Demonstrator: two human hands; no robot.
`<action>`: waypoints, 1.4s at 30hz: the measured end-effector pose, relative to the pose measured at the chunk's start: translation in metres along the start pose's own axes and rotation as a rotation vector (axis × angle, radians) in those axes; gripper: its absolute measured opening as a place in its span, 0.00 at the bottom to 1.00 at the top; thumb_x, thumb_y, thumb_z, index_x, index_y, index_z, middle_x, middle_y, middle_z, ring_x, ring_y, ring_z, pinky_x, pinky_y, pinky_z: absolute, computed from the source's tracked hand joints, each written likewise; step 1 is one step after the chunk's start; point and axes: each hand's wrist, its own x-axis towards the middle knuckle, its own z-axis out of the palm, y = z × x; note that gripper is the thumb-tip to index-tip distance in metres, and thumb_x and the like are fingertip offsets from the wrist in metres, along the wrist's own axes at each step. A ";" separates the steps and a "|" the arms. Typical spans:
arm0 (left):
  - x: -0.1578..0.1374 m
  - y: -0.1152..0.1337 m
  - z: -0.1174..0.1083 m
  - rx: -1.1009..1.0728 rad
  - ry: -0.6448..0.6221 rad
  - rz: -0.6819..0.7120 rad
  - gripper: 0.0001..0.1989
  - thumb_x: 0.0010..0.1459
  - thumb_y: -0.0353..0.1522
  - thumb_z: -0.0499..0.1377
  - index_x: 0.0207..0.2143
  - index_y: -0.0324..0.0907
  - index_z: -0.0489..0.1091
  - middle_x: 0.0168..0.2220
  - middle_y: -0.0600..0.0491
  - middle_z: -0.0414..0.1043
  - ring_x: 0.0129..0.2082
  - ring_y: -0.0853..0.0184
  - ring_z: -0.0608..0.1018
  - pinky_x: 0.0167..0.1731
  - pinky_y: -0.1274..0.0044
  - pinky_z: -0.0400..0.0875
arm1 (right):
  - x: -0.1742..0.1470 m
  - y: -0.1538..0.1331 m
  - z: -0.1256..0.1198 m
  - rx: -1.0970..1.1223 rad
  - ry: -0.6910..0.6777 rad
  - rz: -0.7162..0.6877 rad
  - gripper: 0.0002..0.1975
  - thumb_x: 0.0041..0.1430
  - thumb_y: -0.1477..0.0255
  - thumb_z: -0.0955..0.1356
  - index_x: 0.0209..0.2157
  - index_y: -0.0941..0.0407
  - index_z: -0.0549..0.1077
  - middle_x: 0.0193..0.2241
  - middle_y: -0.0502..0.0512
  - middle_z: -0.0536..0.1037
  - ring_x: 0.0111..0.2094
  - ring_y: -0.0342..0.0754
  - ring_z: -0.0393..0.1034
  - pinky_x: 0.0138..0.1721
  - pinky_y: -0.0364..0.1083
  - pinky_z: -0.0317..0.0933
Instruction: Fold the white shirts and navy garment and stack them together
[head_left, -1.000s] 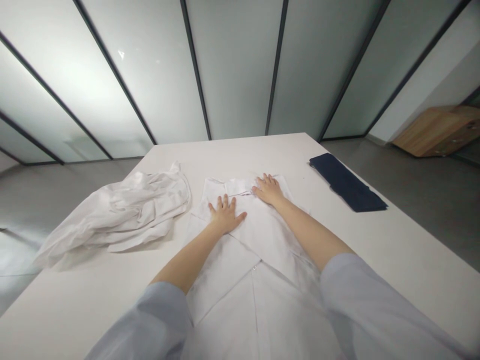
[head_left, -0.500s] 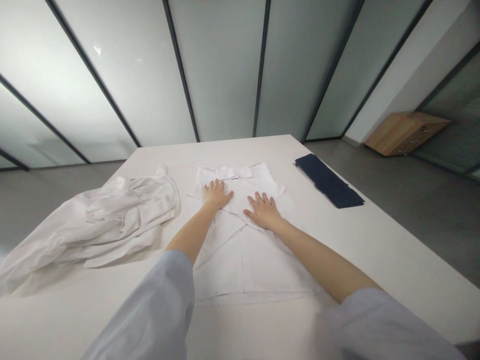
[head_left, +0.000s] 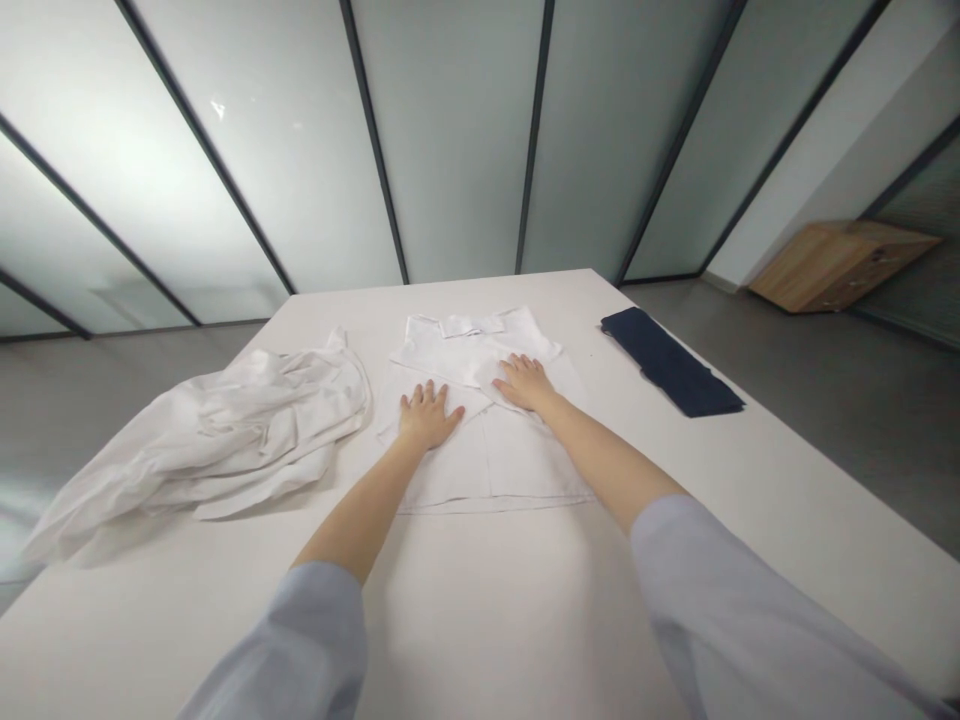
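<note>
A white shirt [head_left: 465,455] lies flat on the white table, its collar [head_left: 472,326] at the far end and its hem toward me. Parts of it are folded in across the middle. My left hand [head_left: 429,415] rests flat on the left side of the shirt, fingers spread. Palm down and a little farther away, my right hand [head_left: 526,382] lies on the right side of the cloth. Neither hand grips anything. The parts of the shirt under my palms are hidden.
A rumpled pile of white cloth [head_left: 262,430] lies on the left of the white table [head_left: 480,610]. Folded dark navy cloth [head_left: 667,360] sits near the right edge. Beyond stand frosted glass panels [head_left: 457,130] and a wooden cabinet [head_left: 832,265] on the floor.
The shirt's hem has moved away from me, up the table. My left hand has come nearer along the cloth, while my right hand has shifted slightly farther away. The view has turned slightly left.
</note>
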 end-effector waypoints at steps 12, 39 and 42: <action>0.017 -0.015 -0.006 0.028 0.011 0.103 0.36 0.64 0.52 0.40 0.67 0.43 0.50 0.69 0.42 0.45 0.68 0.51 0.51 0.62 0.58 0.49 | -0.071 0.011 0.004 -0.018 -0.076 -0.036 0.33 0.65 0.51 0.55 0.66 0.52 0.56 0.68 0.61 0.50 0.67 0.62 0.44 0.64 0.60 0.39; -0.024 -0.016 -0.022 -0.070 0.134 0.268 0.13 0.62 0.37 0.52 0.39 0.43 0.73 0.41 0.48 0.75 0.43 0.61 0.76 0.46 0.71 0.68 | -0.086 0.015 -0.009 0.125 0.048 -0.297 0.13 0.64 0.69 0.62 0.41 0.57 0.76 0.41 0.59 0.76 0.45 0.52 0.68 0.49 0.48 0.59; -0.027 -0.011 -0.026 -0.021 0.132 0.229 0.15 0.63 0.39 0.50 0.38 0.42 0.74 0.41 0.47 0.76 0.42 0.61 0.77 0.44 0.71 0.68 | -0.091 0.005 -0.013 0.059 0.015 -0.235 0.17 0.64 0.62 0.63 0.45 0.58 0.75 0.44 0.62 0.74 0.47 0.54 0.67 0.50 0.49 0.58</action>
